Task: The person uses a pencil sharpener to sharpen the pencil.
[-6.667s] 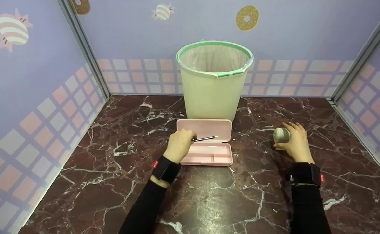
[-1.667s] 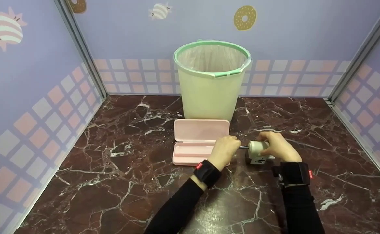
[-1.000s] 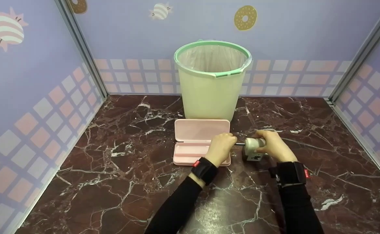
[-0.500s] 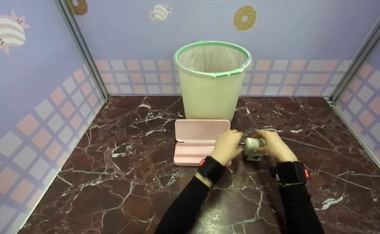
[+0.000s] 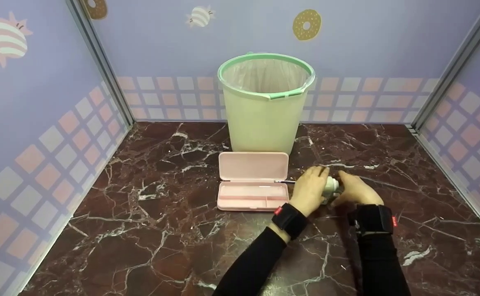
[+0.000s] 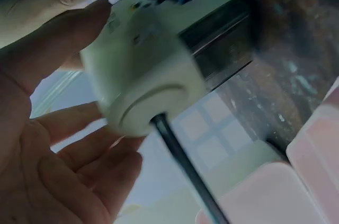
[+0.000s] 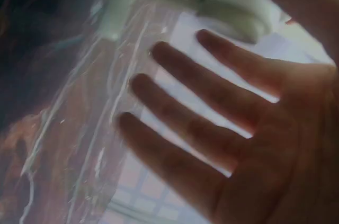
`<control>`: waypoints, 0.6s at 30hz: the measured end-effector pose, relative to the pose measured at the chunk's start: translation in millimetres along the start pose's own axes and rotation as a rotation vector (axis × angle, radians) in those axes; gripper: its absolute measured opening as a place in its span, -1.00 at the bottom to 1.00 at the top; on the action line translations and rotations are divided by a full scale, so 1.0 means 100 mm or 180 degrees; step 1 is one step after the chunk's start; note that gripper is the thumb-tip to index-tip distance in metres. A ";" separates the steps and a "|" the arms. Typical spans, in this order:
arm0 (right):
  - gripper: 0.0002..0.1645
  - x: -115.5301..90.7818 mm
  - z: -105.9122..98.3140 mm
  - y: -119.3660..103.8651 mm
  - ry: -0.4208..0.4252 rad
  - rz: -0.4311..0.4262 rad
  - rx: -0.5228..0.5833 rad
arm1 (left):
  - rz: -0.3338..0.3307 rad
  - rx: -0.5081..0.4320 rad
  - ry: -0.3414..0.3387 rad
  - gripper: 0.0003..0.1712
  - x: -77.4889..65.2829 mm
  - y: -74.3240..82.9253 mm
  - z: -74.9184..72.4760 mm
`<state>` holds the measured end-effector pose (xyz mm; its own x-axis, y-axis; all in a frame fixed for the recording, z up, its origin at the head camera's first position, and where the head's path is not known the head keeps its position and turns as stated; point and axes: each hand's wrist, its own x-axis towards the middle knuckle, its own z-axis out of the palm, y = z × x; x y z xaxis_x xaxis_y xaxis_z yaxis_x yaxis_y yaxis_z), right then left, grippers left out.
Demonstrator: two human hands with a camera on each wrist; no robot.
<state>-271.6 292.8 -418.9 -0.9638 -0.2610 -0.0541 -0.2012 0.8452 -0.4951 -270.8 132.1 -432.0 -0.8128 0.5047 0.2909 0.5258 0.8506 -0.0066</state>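
A cream crank pencil sharpener [image 5: 329, 187] sits right of the pink pencil case, partly covered by the hands. From its front hole a dark pencil [image 6: 185, 163] sticks out, pointing left toward the case in the head view. My left hand [image 5: 309, 189] holds the sharpener's body, thumb on one side and fingers on the other. Just to the right is my right hand [image 5: 357, 189]. Its spread fingers [image 7: 190, 123] hold nothing in the right wrist view, where the crank handle [image 7: 114, 17] shows blurred beyond the fingertips.
The pink pencil case [image 5: 253, 166] lies with its lid up, its compartments facing me. Right behind it stands a tall pale green bin [image 5: 264, 119] with a plastic liner. Patterned panels enclose the dark marbled table [image 5: 162, 242] at the back and sides.
My left hand has gone from the pencil rightward onto the sharpener, leaving the pencil in the hole. My right hand has let go of the sharpener and spread its fingers, shifting slightly right.
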 end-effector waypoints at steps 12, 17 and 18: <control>-0.75 0.05 0.09 0.11 0.0065 0.0072 -0.0050 | 0.0116 0.0382 0.0573 -0.44 0.00 0.04 0.20; -0.76 0.04 0.10 0.12 0.0096 0.0145 -0.0047 | 0.0103 0.0416 0.0608 -0.44 0.01 0.04 0.21; -0.76 0.04 0.10 0.12 0.0092 0.0168 -0.0048 | 0.0100 0.0416 0.0598 -0.43 0.01 0.04 0.22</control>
<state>-275.9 297.4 -433.3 -0.9777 -0.2027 -0.0546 -0.1524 0.8644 -0.4792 -275.1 139.3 -452.3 -0.7293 0.5053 0.4614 0.5032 0.8530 -0.1386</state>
